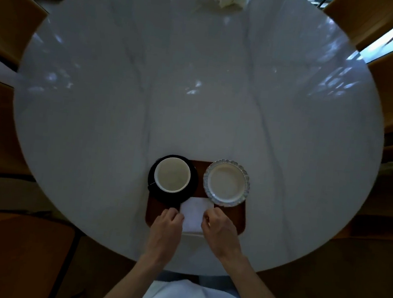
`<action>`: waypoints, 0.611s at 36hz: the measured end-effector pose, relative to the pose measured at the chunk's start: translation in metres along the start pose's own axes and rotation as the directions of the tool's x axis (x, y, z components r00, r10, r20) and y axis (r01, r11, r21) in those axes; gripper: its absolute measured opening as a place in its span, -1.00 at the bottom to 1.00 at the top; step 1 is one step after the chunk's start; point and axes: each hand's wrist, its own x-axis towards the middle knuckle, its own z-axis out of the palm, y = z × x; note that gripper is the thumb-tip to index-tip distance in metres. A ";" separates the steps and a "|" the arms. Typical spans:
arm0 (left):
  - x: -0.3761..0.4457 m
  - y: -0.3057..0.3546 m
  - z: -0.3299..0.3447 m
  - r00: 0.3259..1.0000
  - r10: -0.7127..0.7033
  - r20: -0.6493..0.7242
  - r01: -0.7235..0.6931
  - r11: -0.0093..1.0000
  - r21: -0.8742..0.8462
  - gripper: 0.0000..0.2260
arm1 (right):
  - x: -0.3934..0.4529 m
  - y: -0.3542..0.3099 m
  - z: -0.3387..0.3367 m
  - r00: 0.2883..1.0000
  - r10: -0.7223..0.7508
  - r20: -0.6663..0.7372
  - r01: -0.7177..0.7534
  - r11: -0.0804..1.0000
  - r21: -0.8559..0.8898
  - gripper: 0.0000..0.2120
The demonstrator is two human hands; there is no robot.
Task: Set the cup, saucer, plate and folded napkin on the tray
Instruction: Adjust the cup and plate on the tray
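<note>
**Napkin placement, final item**

On the tray (236, 221), near its front edge, I see the folded napkin (194, 214) lying flat, a white square whose near edge reaches the tray's front rim. The left hand (168, 220) pinches its left edge; the right hand (219, 223) pinches its right edge, fingers curled closed on the cloth. At the tray's far left the white cup (172, 175) sits in the black saucer (193, 184); at the far right stands the scalloped plate (226, 183), its rim just touching the napkin's far corner. My judgement: square the napkin to the tray's front edge, press the fold flat, then release both sides together so it does not shift.
</note>
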 end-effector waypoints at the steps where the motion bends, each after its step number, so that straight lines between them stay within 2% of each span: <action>1: -0.002 -0.001 0.003 1.000 -0.005 0.011 0.005 1.000 -0.005 -0.77 | -0.001 0.000 0.004 1.000 -0.026 0.003 0.026 0.999 -0.018 -0.89; 4: -0.007 -0.006 0.007 0.999 -0.003 0.049 0.003 1.000 0.004 -0.61 | -0.004 0.000 0.014 0.998 -0.057 0.010 0.057 0.998 -0.022 -0.87; 9: -0.011 -0.010 0.007 0.994 0.019 0.107 -0.021 1.000 0.022 -0.50 | -0.010 0.009 0.026 0.996 -0.064 0.067 0.071 0.992 -0.102 -0.77; 14: -0.009 -0.013 0.005 0.992 0.034 0.120 -0.035 0.999 0.010 -0.50 | -0.013 0.013 0.029 0.996 -0.060 0.070 0.061 0.998 -0.014 -0.71; 22: -0.005 -0.008 0.003 0.994 0.015 0.112 -0.017 1.000 0.019 -0.45 | -0.006 0.020 0.030 0.992 -0.109 0.059 0.110 0.994 -0.013 -0.72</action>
